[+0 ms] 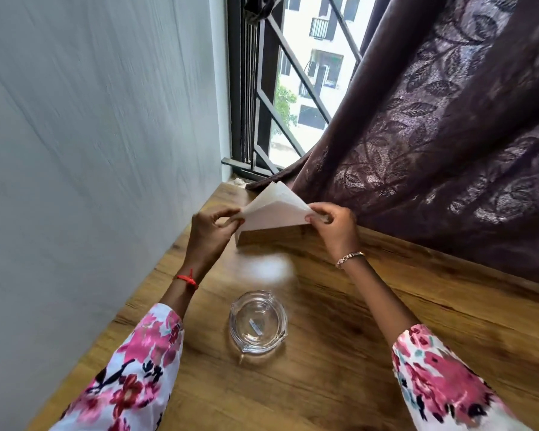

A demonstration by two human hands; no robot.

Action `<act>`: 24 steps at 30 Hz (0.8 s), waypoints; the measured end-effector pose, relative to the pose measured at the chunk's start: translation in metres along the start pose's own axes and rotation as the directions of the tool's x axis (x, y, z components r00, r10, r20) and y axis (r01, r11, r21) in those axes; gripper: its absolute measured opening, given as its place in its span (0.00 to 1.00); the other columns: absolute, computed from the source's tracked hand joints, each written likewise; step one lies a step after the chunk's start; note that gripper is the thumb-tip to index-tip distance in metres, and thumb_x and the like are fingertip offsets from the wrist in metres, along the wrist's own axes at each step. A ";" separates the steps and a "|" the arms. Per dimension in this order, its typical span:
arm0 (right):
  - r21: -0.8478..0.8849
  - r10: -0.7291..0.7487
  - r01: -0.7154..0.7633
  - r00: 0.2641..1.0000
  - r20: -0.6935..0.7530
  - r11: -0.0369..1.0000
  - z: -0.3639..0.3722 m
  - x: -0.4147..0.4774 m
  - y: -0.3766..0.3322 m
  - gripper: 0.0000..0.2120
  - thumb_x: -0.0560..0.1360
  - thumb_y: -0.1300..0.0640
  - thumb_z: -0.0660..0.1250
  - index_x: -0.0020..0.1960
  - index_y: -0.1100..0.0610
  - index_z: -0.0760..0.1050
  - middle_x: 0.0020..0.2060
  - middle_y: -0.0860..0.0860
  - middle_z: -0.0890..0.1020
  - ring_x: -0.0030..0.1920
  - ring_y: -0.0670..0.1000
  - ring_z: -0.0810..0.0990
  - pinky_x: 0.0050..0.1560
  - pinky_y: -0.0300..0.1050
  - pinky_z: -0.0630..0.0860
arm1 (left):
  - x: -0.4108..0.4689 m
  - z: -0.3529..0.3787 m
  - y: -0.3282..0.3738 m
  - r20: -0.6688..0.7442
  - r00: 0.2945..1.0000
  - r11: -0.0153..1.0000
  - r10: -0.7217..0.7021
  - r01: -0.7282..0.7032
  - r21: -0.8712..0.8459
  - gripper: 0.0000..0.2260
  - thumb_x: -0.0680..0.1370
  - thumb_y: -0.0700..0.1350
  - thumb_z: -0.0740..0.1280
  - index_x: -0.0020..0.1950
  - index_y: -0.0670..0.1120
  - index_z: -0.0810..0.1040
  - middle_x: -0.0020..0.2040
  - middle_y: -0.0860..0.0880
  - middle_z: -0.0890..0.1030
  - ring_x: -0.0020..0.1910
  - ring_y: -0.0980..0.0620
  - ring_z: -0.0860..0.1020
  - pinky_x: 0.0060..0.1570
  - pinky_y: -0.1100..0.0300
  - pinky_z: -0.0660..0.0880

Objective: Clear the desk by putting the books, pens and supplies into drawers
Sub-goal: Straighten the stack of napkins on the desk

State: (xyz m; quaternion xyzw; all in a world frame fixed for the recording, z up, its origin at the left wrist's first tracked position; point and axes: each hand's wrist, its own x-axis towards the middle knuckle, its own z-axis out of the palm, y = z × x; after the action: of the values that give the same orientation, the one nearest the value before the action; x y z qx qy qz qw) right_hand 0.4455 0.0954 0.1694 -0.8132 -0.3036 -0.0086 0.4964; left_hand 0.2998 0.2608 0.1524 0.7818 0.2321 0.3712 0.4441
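A wooden desk (339,353) sits in a corner, with a pale wall (91,135) on the left, a barred window (290,82) at the back and a dark purple curtain (448,119) with a leaf pattern hanging on the right. The curtain's bottom edge touches the desk.

There are two hands, one stack of white paper napkins (276,213), one wooden holder (273,236) and one clear glass ashtray (257,326).

The napkins stand up in the holder at the far end of the desk, near the window. They make a triangle, with the tip pointing up and away toward the window. The long bottom edge runs from left to right, between the two hands.

The left hand (210,228) pinches the left corner of the napkins between thumb and fingertips. The right hand (335,223) pinches the right corner the same way. So the napkins sit right between the fingers of both hands, with the tip sticking up above them.

The ashtray rests on the desk closer to the person, well apart from the holder and between the two arms. Both arms wear white sleeves (131,374) with pink flowers. The left wrist has a red thread (187,279), and the right wrist has a thin bracelet (349,258).
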 end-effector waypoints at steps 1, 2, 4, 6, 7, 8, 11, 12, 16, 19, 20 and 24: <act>-0.012 0.004 -0.005 1.000 -0.028 1.000 0.004 0.003 0.001 0.09 0.69 0.68 0.69 0.49 0.65 0.81 0.45 0.59 0.84 0.44 0.53 0.81 0.47 0.37 0.74 | 0.005 0.004 -0.001 -0.009 1.000 1.000 0.008 -0.008 0.006 0.09 0.70 0.35 0.73 0.50 0.37 0.82 0.43 0.51 0.80 0.36 0.67 0.78 0.38 0.80 0.72; -0.018 0.015 -0.016 0.998 -0.058 1.000 0.007 0.006 0.002 0.08 0.69 0.67 0.69 0.48 0.65 0.81 0.45 0.59 0.84 0.44 0.54 0.81 0.48 0.40 0.74 | 0.009 0.007 -0.002 -0.010 1.000 1.000 0.019 -0.019 0.010 0.08 0.70 0.35 0.72 0.49 0.38 0.82 0.43 0.50 0.81 0.37 0.65 0.78 0.38 0.79 0.73; -0.022 0.033 -0.036 0.992 -0.125 0.999 0.016 0.010 0.004 0.08 0.69 0.67 0.69 0.48 0.65 0.82 0.44 0.60 0.85 0.45 0.54 0.82 0.48 0.34 0.72 | 0.017 0.012 -0.006 -0.008 0.998 0.997 0.063 -0.062 0.034 0.06 0.71 0.36 0.71 0.48 0.40 0.83 0.43 0.48 0.82 0.41 0.61 0.79 0.41 0.73 0.74; -0.042 0.024 -0.032 0.983 -0.183 0.999 0.025 0.012 0.006 0.07 0.69 0.68 0.69 0.47 0.66 0.82 0.44 0.61 0.85 0.44 0.53 0.81 0.44 0.21 0.67 | 0.024 0.016 -0.011 -0.016 0.995 0.993 0.100 -0.098 0.064 0.05 0.71 0.35 0.71 0.46 0.41 0.82 0.43 0.48 0.82 0.44 0.55 0.79 0.45 0.69 0.74; -0.053 0.019 -0.030 0.980 -0.198 0.998 0.029 0.013 0.008 0.07 0.69 0.69 0.68 0.47 0.67 0.82 0.44 0.62 0.85 0.44 0.53 0.81 0.42 0.18 0.64 | 0.026 0.018 -0.014 -0.018 0.994 0.992 0.104 -0.103 0.076 0.06 0.71 0.35 0.71 0.46 0.41 0.82 0.43 0.47 0.82 0.44 0.54 0.79 0.46 0.68 0.73; -0.063 0.020 -0.034 0.979 -0.201 0.997 0.033 0.014 0.010 0.07 0.69 0.69 0.68 0.47 0.68 0.81 0.44 0.62 0.84 0.44 0.53 0.81 0.42 0.18 0.65 | 0.028 0.020 -0.018 -0.015 0.995 0.991 0.100 -0.098 0.087 0.06 0.71 0.34 0.70 0.47 0.41 0.82 0.43 0.47 0.82 0.45 0.53 0.79 0.47 0.68 0.73; -0.073 0.058 -0.072 0.982 -0.178 0.995 0.043 0.015 0.017 0.09 0.70 0.71 0.67 0.49 0.69 0.81 0.46 0.62 0.84 0.46 0.57 0.83 0.49 0.30 0.69 | 0.029 0.027 -0.029 -0.001 0.999 0.994 0.040 -0.040 0.098 0.06 0.71 0.33 0.70 0.47 0.39 0.82 0.44 0.43 0.83 0.44 0.52 0.79 0.46 0.68 0.73; -0.083 0.070 -0.084 0.984 -0.164 0.993 0.046 0.016 0.020 0.09 0.70 0.71 0.67 0.49 0.69 0.80 0.47 0.63 0.84 0.47 0.58 0.83 0.52 0.35 0.71 | 0.028 0.030 -0.032 0.004 1.000 0.994 0.022 -0.022 0.104 0.06 0.71 0.33 0.69 0.47 0.38 0.82 0.44 0.42 0.83 0.44 0.52 0.79 0.45 0.68 0.72; -0.111 0.132 -0.141 0.988 -0.085 0.984 0.053 0.015 0.029 0.10 0.70 0.71 0.66 0.51 0.70 0.79 0.49 0.63 0.83 0.50 0.59 0.82 0.58 0.51 0.76 | 0.023 0.035 -0.044 0.036 0.999 0.989 -0.012 0.007 0.146 0.06 0.71 0.33 0.70 0.47 0.35 0.82 0.44 0.39 0.83 0.43 0.50 0.79 0.43 0.69 0.70; -0.139 0.153 -0.158 0.987 -0.043 0.978 0.053 0.010 0.036 0.10 0.71 0.71 0.65 0.51 0.69 0.80 0.49 0.63 0.83 0.51 0.59 0.82 0.57 0.51 0.76 | 0.017 0.035 -0.049 0.070 0.996 0.987 -0.058 0.046 0.155 0.07 0.72 0.32 0.69 0.49 0.35 0.81 0.47 0.39 0.83 0.45 0.49 0.79 0.47 0.66 0.73; -0.142 0.159 -0.162 0.987 -0.033 0.976 0.053 0.008 0.037 0.10 0.71 0.70 0.65 0.51 0.68 0.80 0.49 0.62 0.83 0.51 0.59 0.82 0.57 0.51 0.76 | 0.016 0.034 -0.050 0.077 0.995 0.987 -0.062 0.050 0.152 0.07 0.72 0.32 0.68 0.49 0.35 0.81 0.47 0.39 0.83 0.45 0.50 0.79 0.46 0.67 0.72; -0.165 0.154 -0.153 0.988 -0.002 0.974 0.048 -0.001 0.040 0.10 0.72 0.70 0.65 0.51 0.67 0.81 0.48 0.61 0.84 0.50 0.59 0.82 0.55 0.50 0.76 | 0.007 0.030 -0.051 0.107 0.991 0.987 -0.078 0.062 0.149 0.08 0.72 0.32 0.69 0.50 0.36 0.81 0.48 0.41 0.83 0.46 0.52 0.78 0.47 0.64 0.75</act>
State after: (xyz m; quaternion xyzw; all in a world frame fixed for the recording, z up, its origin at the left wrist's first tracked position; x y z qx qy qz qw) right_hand 0.4511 0.1207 0.1131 -0.8726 -0.2409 0.0092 0.4248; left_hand 0.3261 0.2752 0.1010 0.8232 0.2604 0.2928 0.4110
